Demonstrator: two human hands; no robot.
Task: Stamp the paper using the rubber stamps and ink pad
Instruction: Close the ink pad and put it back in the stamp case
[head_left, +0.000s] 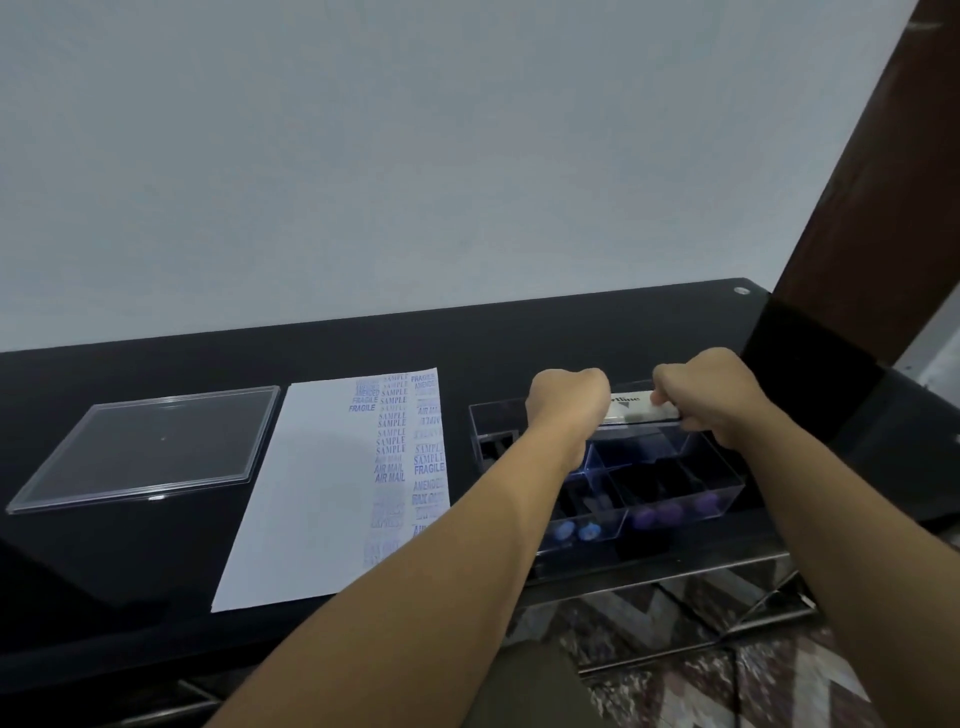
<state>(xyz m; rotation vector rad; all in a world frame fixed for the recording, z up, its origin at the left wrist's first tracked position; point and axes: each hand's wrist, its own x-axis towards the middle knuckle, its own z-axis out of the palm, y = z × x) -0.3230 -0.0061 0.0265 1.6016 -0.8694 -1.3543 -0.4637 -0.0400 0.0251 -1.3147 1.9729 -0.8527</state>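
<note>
Right of centre, a white labelled case (638, 406), judged to be the ink pad, is gripped at both ends. The left hand (569, 397) is curled round its left end and the right hand (711, 395) round its right end. Whether the case is already parted cannot be told. It is held over the far side of a clear compartment box (727, 486), in whose near compartments blue-handled stamps (574, 531) and purple-handled stamps (670, 514) are seen. The paper (311, 493) lies at centre frame on the black table (363, 343), with blue impressions crowded along its right part and its left part bare. A clear lid (150, 447) is seen at mid-left. The case is best kept level while opened, then set down just beside the sheet and never on it, so that ink is kept off the bare part.
</note>
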